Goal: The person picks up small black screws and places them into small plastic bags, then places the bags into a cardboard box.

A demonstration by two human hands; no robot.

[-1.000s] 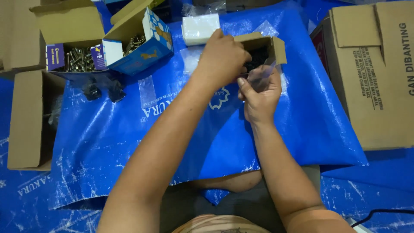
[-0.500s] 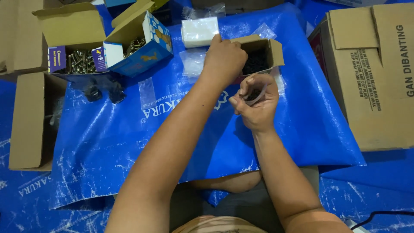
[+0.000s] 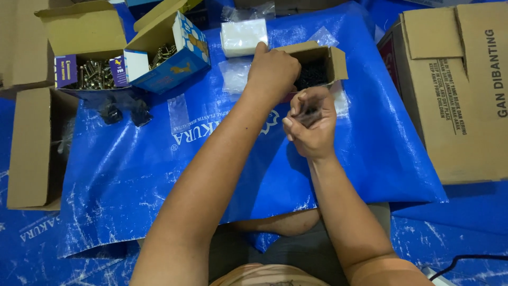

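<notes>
My left hand (image 3: 272, 71) reaches into the small open carton (image 3: 319, 66) of dark screws, fingers curled down inside, grip hidden, so I cannot tell what they hold; my right hand (image 3: 311, 123) waits just beside it, fingers clenched round a little clear bag (image 3: 308, 114), over the blue tarp (image 3: 159, 159)

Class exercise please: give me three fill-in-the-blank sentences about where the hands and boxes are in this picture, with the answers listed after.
1. The left hand reaches into a small ____ box holding dark screws.
2. The right hand is closed around a clear plastic ____.
3. Everything lies on a ____ plastic tarp.

Missing words: cardboard; bag; blue
</notes>
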